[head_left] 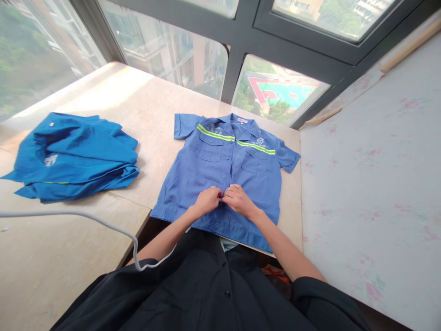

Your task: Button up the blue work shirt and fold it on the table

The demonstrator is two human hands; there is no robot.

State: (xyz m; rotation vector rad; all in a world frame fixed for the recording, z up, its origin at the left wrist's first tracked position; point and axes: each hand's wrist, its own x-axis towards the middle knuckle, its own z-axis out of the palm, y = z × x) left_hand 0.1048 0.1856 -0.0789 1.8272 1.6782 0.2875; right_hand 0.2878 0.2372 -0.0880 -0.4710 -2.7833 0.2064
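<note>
A blue short-sleeved work shirt (213,170) lies front up on the stone ledge, its collar towards the window. Yellow-green stripes cross its chest above two flap pockets. My left hand (208,199) and my right hand (238,200) meet at the lower front placket, both with fingers pinched on its edges. A button there may be between the fingertips, but they hide it. Further up the placket, two buttons show, and a larger button (217,225) sits at the waistband below my hands.
Folded brighter blue garments (82,156) lie on the ledge (151,101) at left. A white cable (99,222) crosses the lower left to my left arm. Grey-framed windows (237,41) stand behind; a flowered wall (372,184) bounds the right side.
</note>
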